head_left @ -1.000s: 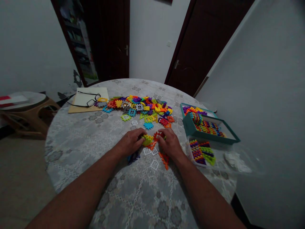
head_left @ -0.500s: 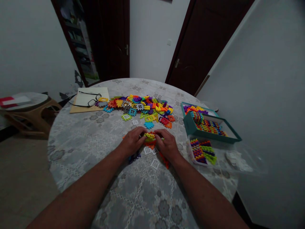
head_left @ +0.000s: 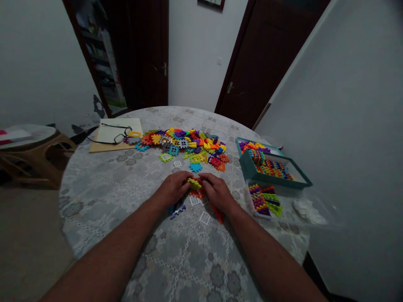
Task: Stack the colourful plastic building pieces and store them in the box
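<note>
Gripping a yellow-green piece (head_left: 194, 183) between left hand (head_left: 172, 189) and right hand (head_left: 215, 192), fingers curled around it, over orange pieces (head_left: 197, 193) lying on the surface (head_left: 103, 184).

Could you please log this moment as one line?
left hand: gripping yellow-green tile | right hand: on same tile, orange tiles beneath | loose pile beyond

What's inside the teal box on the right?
The teal box holds interlocked building tiles in purple, orange, yellow and green, some stacked in rows. Its near wall hides the pieces right behind it.
</note>
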`<state>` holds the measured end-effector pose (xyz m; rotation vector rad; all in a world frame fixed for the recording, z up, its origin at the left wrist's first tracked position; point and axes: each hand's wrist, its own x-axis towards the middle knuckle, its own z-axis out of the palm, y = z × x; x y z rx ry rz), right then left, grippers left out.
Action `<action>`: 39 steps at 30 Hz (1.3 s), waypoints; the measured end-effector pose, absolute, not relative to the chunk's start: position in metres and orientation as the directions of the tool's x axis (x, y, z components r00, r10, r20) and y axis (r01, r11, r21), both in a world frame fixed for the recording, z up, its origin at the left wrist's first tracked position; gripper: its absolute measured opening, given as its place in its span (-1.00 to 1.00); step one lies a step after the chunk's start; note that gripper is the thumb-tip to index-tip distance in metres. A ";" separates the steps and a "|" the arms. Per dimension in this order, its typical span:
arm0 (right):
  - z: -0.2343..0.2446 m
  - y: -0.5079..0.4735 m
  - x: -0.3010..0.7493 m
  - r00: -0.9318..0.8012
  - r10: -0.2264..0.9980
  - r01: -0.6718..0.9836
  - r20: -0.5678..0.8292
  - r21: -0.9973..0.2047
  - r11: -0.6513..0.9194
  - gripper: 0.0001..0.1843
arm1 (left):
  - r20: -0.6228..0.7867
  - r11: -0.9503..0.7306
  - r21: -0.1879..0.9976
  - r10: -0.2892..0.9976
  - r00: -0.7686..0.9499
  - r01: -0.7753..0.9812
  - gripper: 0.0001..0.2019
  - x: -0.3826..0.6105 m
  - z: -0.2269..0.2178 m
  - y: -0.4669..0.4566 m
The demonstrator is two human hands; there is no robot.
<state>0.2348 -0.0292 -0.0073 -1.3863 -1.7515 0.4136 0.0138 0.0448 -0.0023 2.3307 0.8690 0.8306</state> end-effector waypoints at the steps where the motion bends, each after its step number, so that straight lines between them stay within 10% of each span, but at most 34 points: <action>1: -0.008 -0.025 0.238 -0.002 0.909 0.671 0.416 -0.673 0.310 -0.61 | 0.360 -0.661 0.637 0.709 0.606 0.396 -0.75 0.014 -0.002 0.045; 15: -0.005 0.026 0.256 0.379 0.897 0.921 0.229 -0.183 -0.343 -0.53 | 0.388 -0.686 0.614 0.693 0.607 0.391 -0.75 0.013 0.002 0.045; 22: 0.004 -0.004 0.252 0.176 0.972 0.979 0.159 -0.136 -0.155 -0.66 | 0.369 -0.690 0.611 0.682 0.631 0.388 -0.75 0.013 -0.001 0.045; 27: -0.001 -0.024 0.247 -0.024 0.968 0.946 0.249 -0.308 0.102 -0.72 | 0.351 -0.696 0.598 0.674 0.650 0.399 -0.76 0.014 -0.002 0.041; 39: -0.005 -0.030 0.247 0.055 0.836 0.829 0.546 -0.492 0.266 -0.68 | 0.319 -0.672 0.613 0.691 0.648 0.415 -0.73 0.014 0.004 0.036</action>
